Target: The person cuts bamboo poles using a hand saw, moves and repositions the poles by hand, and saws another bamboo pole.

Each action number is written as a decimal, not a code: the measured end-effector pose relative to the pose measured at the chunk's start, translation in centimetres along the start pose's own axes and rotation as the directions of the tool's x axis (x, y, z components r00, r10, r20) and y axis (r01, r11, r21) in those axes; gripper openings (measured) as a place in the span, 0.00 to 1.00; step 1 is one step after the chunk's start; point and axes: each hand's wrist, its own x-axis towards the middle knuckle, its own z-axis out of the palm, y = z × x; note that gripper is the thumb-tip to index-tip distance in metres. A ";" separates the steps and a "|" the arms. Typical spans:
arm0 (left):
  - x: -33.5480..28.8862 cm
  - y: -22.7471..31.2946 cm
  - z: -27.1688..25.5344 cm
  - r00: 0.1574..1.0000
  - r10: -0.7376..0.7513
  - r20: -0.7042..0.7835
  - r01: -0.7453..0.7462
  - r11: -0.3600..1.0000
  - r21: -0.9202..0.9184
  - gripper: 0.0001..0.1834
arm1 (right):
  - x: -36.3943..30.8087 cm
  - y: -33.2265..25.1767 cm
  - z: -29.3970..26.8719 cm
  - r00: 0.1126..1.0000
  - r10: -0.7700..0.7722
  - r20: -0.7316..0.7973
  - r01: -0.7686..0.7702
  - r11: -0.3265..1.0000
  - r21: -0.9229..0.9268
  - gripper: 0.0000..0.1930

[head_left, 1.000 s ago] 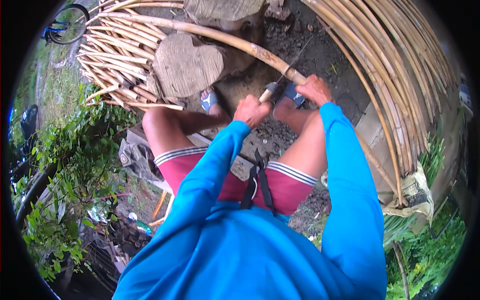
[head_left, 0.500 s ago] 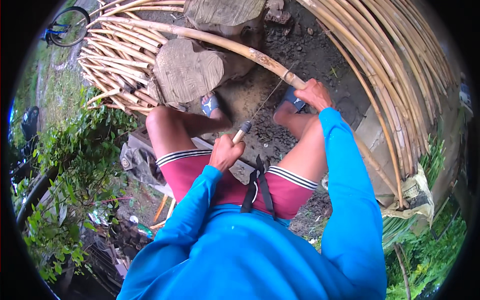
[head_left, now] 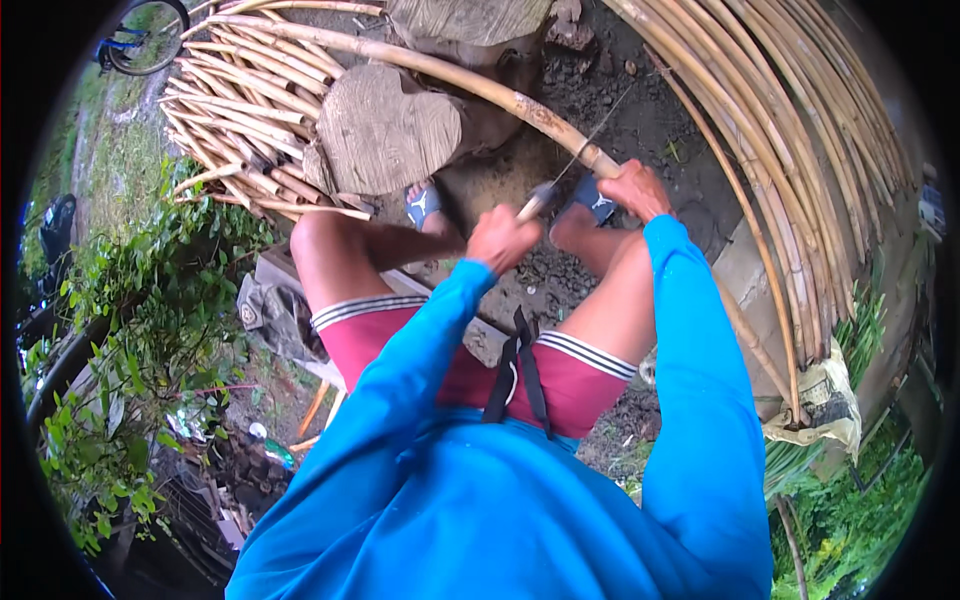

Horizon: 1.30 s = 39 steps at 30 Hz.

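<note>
My left hand [head_left: 503, 238] is closed around the pale handle of a long, narrow-bladed knife [head_left: 541, 194], dark where the blade begins. Seen almost edge-on, the thin blade slants away up and right, crossing the bamboo pole [head_left: 490, 93] by a dark ring; whether it touches cannot be made out. My right hand [head_left: 637, 190] grips that pole just right of the blade. The pole runs from the far left, past two wood stumps, under my right forearm and down toward the lower right.
A heart-shaped stump [head_left: 390, 130] stands ahead, with another stump [head_left: 468, 22] behind it. Cut bamboo lengths [head_left: 250, 100] are piled at the left. Long bamboo poles [head_left: 760, 150] line the right, their near ends by a pale sack [head_left: 825, 400]. Leafy plants [head_left: 150, 300] grow at the left.
My left hand has moved forward and right with the knife, bringing the handle close to the pole. My right hand keeps its grip in nearly the same place.
</note>
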 end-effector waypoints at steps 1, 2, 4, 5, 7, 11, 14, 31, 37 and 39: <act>0.3 0.9 -0.5 0.991 0.055 0.119 -0.056 0.998 0.006 0.18 | -0.5 0.0 0.1 0.999 0.012 0.035 -0.012 1.000 0.011 0.26; 1.5 1.4 -1.6 0.968 0.121 0.220 -0.127 0.992 0.012 0.19 | -1.1 -0.2 0.2 0.997 0.020 0.070 -0.022 1.000 0.023 0.25; -1.6 -0.7 -0.2 0.987 0.090 0.132 -0.060 0.975 -0.216 0.19 | 0.1 4.3 1.0 0.998 -0.041 0.036 0.040 0.999 0.035 0.24; -3.5 -2.6 0.2 0.995 0.048 0.085 -0.018 0.947 -0.322 0.19 | 0.2 3.8 1.0 0.999 0.043 0.006 -0.043 0.999 -0.023 0.24; -5.4 -2.4 -1.1 0.996 -0.035 0.077 0.052 0.970 -0.237 0.19 | -0.1 4.4 0.8 1.000 0.024 0.017 -0.025 0.999 0.036 0.25; 3.2 2.0 -0.6 0.985 -0.127 0.113 0.144 0.978 -0.149 0.22 | -0.1 0.4 0.4 1.000 -0.024 -0.001 0.024 1.000 0.020 0.25; 1.5 -1.4 0.5 0.905 0.345 0.250 -0.416 0.840 0.349 0.20 | -0.9 1.1 1.5 1.000 -0.023 0.021 0.022 0.999 0.044 0.25; -1.9 -2.2 0.7 0.987 -0.049 0.154 0.081 0.975 -0.206 0.18 | -1.1 2.4 0.4 1.000 -0.016 0.010 0.016 0.998 0.057 0.25; -1.0 -1.7 1.4 0.986 -0.055 0.157 0.088 0.974 -0.210 0.20 | -0.3 4.0 1.1 1.000 0.012 0.011 -0.012 1.000 0.018 0.24; -5.4 -3.1 -0.1 0.991 -0.016 0.132 0.055 0.952 -0.301 0.16 | -1.0 3.7 0.1 1.000 0.002 0.000 -0.002 1.000 0.007 0.24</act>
